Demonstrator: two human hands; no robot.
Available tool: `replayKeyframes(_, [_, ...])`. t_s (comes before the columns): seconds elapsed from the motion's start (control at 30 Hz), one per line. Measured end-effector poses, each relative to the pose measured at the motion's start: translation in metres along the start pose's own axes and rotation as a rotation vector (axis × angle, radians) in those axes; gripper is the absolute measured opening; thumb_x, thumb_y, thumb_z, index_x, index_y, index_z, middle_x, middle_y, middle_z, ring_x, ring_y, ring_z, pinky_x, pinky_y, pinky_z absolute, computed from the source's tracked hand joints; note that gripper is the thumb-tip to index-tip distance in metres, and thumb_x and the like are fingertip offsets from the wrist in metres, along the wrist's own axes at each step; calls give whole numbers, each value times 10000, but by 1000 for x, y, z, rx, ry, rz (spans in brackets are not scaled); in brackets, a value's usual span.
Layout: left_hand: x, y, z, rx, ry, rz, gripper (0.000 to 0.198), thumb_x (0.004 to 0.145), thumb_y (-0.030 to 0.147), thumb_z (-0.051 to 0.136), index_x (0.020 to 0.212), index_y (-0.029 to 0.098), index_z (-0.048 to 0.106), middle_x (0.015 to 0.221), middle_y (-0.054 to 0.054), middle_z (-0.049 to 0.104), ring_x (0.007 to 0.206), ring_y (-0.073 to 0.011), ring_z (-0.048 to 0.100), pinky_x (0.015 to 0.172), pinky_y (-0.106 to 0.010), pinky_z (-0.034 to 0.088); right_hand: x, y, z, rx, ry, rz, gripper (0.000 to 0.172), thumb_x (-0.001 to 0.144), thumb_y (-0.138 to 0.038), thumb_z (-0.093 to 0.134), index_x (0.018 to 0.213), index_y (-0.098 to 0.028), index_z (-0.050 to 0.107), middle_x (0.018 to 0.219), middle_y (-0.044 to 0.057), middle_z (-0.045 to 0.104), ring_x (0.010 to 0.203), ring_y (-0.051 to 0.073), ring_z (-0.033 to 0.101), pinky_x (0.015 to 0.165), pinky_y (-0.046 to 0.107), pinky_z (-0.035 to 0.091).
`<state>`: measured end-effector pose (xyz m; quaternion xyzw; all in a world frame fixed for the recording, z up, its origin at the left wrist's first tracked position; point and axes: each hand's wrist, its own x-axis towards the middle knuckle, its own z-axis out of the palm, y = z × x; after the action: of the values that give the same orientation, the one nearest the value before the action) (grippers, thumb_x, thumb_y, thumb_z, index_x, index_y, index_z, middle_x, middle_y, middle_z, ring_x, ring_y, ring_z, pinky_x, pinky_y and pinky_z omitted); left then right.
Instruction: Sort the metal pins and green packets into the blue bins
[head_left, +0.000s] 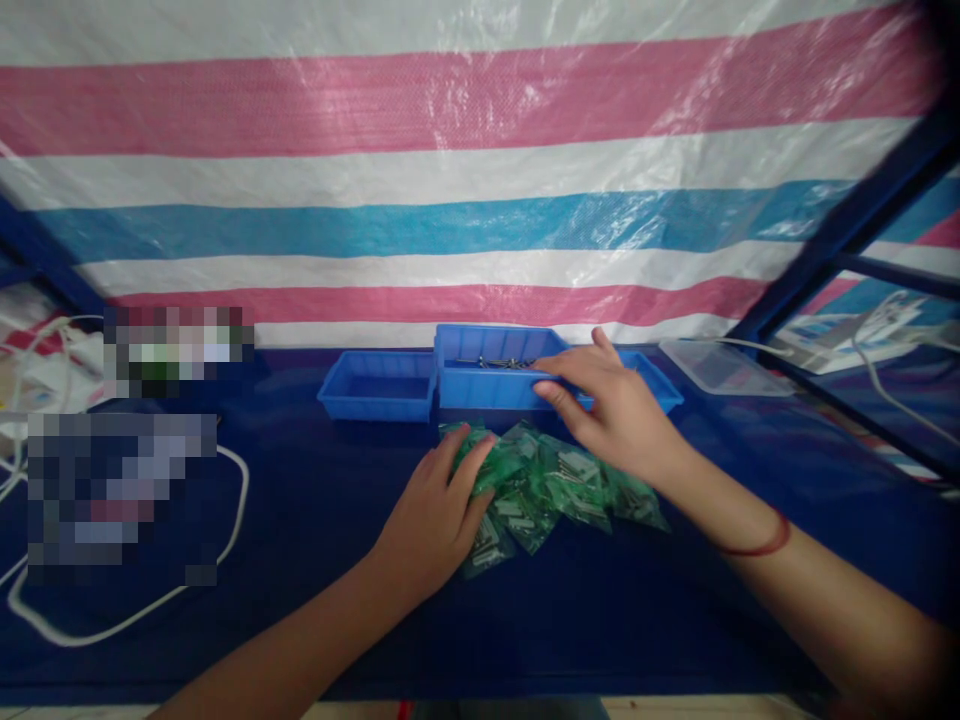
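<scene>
My left hand rests on a pile of small clear-green plastic bags, its fingers apart over one greenish bag. Short metal pieces, apparently screws or pins, show through the plastic. At the middle blue bin, my right hand pinches the front rim near its right end, index finger over the inside and thumb outside. Loose metal screws lie in that bin. Its neighbour on the left, a shallower blue bin, shows no contents. Another blue bin on the right is partly hidden behind my right hand.
A clear plastic lid lies at the back right. White cable loops over the dark blue table on the left, near blurred-out items. A striped plastic sheet hangs behind, between dark metal posts.
</scene>
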<state>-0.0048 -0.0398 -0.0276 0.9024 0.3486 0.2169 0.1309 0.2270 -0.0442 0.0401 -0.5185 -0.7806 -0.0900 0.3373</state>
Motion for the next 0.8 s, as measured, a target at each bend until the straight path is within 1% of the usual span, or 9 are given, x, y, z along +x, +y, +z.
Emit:
replayKeyframes(0.1, [3,2,-2,-81,5,-56,459,962,314,388,1400,181,348,1470,-147,358,1361,-259,356,1116,-470,329,1,-13,-44,23,39,-118,189,900,-242,498,1045,-201,612,881,51,657,836,211,599,904,471,439])
replayKeyframes(0.13, [5,3,-3,-115,7,-78,448,965,312,379,1389,169,360,1464,-151,367,1363,-257,353,1117,-469,327,0,-16,-58,8,-4,-156,202,892,-221,505,1063,-201,610,882,60,645,822,213,585,813,429,466])
replayKeyframes(0.2, [7,5,-4,-178,24,-119,436,969,308,363,1373,145,373,1450,-159,385,1367,-251,347,1124,-467,316,-5,-21,-79,-19,-28,-220,212,866,-182,526,1055,-210,619,837,64,623,766,211,562,685,389,455])
replayKeyframes(0.3, [8,7,-5,-249,85,-172,442,973,318,350,1372,130,363,1436,-163,400,1362,-237,353,1136,-460,301,-16,-25,-92,-59,-56,-257,254,835,-174,535,1049,-278,623,757,38,589,703,218,530,638,394,423])
replayKeyframes(0.4, [7,9,-3,-281,134,-187,436,973,321,349,1371,142,363,1428,-157,411,1353,-237,365,1130,-471,307,-20,-28,-86,-94,-146,-345,201,818,-191,549,964,-300,634,712,24,572,652,209,493,620,390,412])
replayKeyframes(0.5, [5,9,0,-270,137,-186,442,972,326,346,1378,150,355,1434,-155,403,1360,-250,352,1126,-487,308,-12,-36,-73,-180,-238,-517,90,807,-206,568,807,-252,645,664,31,547,656,208,465,625,387,394])
replayKeyframes(0.6, [3,9,3,-231,137,-173,453,969,326,351,1390,157,344,1441,-155,393,1364,-258,343,1126,-485,308,2,-52,-59,-255,-304,-643,156,820,-228,546,688,-225,629,632,42,527,680,211,456,653,387,377])
replayKeyframes(0.7, [-1,8,5,-178,137,-149,463,959,304,369,1395,154,341,1442,-166,383,1356,-271,352,1120,-490,310,17,-72,-45,-218,-367,-681,222,830,-228,518,624,-225,601,634,50,548,699,207,473,691,382,366])
replayKeyframes(0.8, [-5,7,5,-150,132,-113,455,936,282,401,1367,138,378,1426,-187,394,1343,-291,364,1109,-509,314,28,-89,-34,-154,-410,-706,231,797,-192,520,578,-233,579,628,54,572,692,208,486,704,386,362])
